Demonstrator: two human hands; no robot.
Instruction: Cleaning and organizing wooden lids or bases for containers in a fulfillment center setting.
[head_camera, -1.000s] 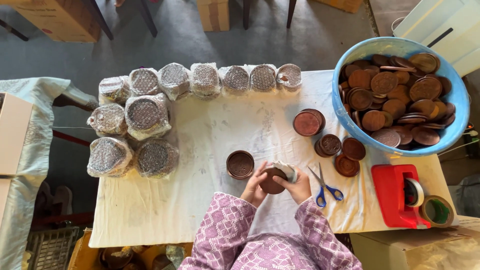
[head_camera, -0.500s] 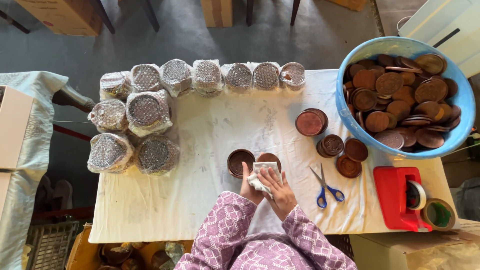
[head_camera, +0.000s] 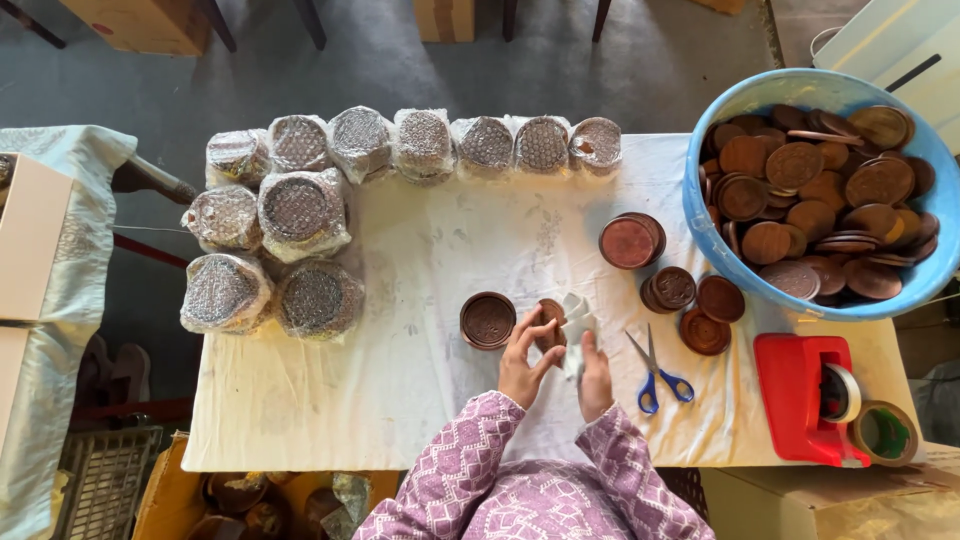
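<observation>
So closest in, the left hand (head_camera: 524, 360) has its fingers pinched on a brown round disc (head_camera: 549, 322), held on edge just above the cloth-covered table (head_camera: 420, 400). Right hand (head_camera: 594, 375) sits just right of it, fingers closed on white wrapping (head_camera: 577, 318). Another brown disc (head_camera: 488, 320) lies flat just left. Scissors (head_camera: 655, 368) lie to the right; wrapped bundles (head_camera: 300, 210) sit farther back.
</observation>
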